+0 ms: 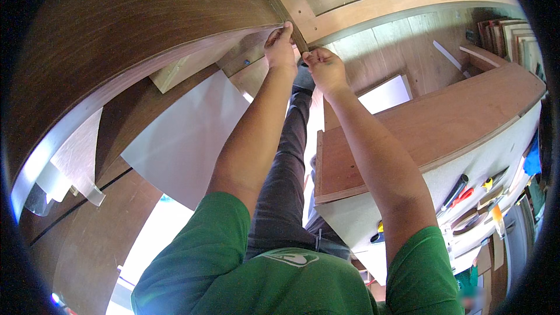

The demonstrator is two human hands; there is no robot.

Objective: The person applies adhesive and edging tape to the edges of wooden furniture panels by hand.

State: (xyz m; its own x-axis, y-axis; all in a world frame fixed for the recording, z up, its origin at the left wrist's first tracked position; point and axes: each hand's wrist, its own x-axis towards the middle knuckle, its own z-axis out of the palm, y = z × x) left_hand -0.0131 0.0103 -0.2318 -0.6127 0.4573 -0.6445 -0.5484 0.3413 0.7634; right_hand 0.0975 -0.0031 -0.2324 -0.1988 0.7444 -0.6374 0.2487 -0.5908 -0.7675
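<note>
Both arms stretch away from me to a narrow brown edging strip (274, 1) that runs along the side of a large dark wood-grain panel (157, 11). My left hand (280, 46) is closed at the panel's corner, its thumb up against the strip and its other fingers curled below. Just right of it, my right hand (325, 70) pinches the strip's near end between thumb and fingers. Whether something small lies in that pinch, I cannot make out. Pale wooden framing (379, 9) adjoins the strip on its right.
A brown-topped cabinet (431, 122) stands to my right. Past it, a light worktop holds red-handled scissors (462, 200), a black cylindrical tool (455, 191) and other hand tools. Boards (513, 38) lean at the far right. A white sheet (186, 134) lies left of my legs.
</note>
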